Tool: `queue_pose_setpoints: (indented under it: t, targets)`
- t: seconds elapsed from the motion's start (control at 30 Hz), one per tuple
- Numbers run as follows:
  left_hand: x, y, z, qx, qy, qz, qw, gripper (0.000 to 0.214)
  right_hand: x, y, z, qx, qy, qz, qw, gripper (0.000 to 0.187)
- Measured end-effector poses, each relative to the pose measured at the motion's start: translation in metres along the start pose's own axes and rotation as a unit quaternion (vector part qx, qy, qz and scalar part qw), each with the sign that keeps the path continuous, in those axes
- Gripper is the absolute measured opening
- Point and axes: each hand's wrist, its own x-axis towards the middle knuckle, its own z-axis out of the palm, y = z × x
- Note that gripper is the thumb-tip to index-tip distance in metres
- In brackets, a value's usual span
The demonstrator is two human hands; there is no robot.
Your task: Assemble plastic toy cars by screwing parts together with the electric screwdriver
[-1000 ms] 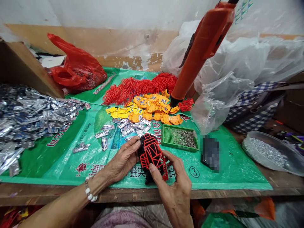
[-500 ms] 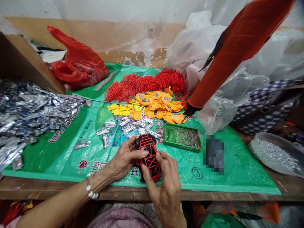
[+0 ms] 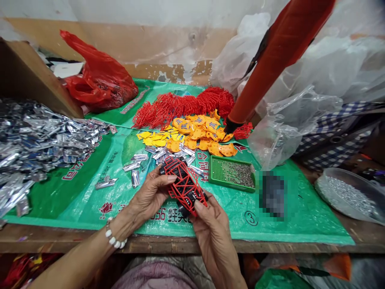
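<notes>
swung leftward, red frame (image 3: 182, 182), clasped by left hand (image 3: 148, 196) and right hand (image 3: 212, 224), beside green tray (image 3: 231, 187).

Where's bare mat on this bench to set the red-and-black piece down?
Widest: green mat between silver strip heap and left hand. Also front right, between blurred item and bowl. Crowded behind the red-and-black piece: red frames, yellow pieces, green tray.

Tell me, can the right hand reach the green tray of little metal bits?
Probably yes: the green tray lies just beyond the right hand with nothing between, but that hand is busy holding the red frame.
</notes>
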Motion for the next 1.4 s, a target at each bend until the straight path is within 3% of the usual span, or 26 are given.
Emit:
queue_pose_setpoints:
  t: [0.1, 0.4, 0.57, 0.8, 0.93, 1.0, 1.07, 1.1, 1.17, 1.2, 1.23, 1.27, 1.3, 1.4]
  targets:
    - [0.000, -0.001, -0.001, -0.003, -0.003, 0.003, 1.000, 0.034, 0.001, 0.000, 0.005, 0.030, 0.029, -0.022, 0.999, 0.055]
    - [-0.005, -0.001, -0.001, 0.011, 0.006, 0.024, 1.000, 0.039, -0.008, 0.015, 0.005, 0.038, 0.003, -0.050, 0.998, 0.053]
    - [-0.008, 0.000, 0.000, 0.022, -0.009, 0.015, 1.000, 0.040, -0.008, 0.007, 0.011, 0.042, 0.000, -0.069, 0.997, 0.054]
    - [-0.011, -0.002, 0.003, 0.033, -0.017, 0.015, 0.999, 0.038, 0.001, -0.004, 0.006, -0.002, 0.047, -0.062, 0.997, 0.063]
    - [-0.014, -0.003, 0.004, 0.090, -0.030, 0.026, 0.995, 0.041, 0.003, -0.016, 0.002, -0.037, 0.045, -0.068, 0.996, 0.062]
    - [-0.015, -0.001, 0.000, 0.170, -0.026, 0.053, 0.984, 0.060, 0.004, -0.024, -0.001, -0.052, 0.029, -0.069, 0.996, 0.060]
    - [-0.016, 0.002, -0.006, 0.304, -0.018, 0.168, 0.938, 0.084, 0.005, -0.033, -0.004, -0.073, 0.023, -0.068, 0.995, 0.060]
    - [-0.016, 0.005, -0.010, 0.388, -0.026, 0.254, 0.885, 0.090, 0.006, -0.036, -0.006, -0.086, 0.021, -0.063, 0.994, 0.059]
    - [-0.014, 0.011, -0.015, 0.546, -0.098, 0.423, 0.716, 0.081, 0.006, -0.041, -0.008, -0.109, 0.006, -0.053, 0.993, 0.058]
    - [-0.013, 0.014, -0.015, 0.606, -0.162, 0.463, 0.626, 0.069, 0.007, -0.042, -0.009, -0.118, -0.006, -0.049, 0.992, 0.057]
    - [-0.012, 0.016, -0.015, 0.643, -0.229, 0.475, 0.555, 0.058, 0.007, -0.043, -0.009, -0.127, -0.017, -0.045, 0.991, 0.056]
    - [-0.010, 0.017, -0.013, 0.659, -0.270, 0.477, 0.515, 0.049, 0.007, -0.044, -0.009, -0.137, -0.025, -0.043, 0.989, 0.054]
    - [-0.009, 0.018, -0.010, 0.665, -0.296, 0.476, 0.493, 0.044, 0.008, -0.044, -0.009, -0.149, -0.029, -0.042, 0.988, 0.054]
    - [-0.006, 0.018, -0.001, 0.680, -0.306, 0.478, 0.465, 0.040, 0.009, -0.048, -0.009, -0.178, -0.026, -0.035, 0.983, 0.053]
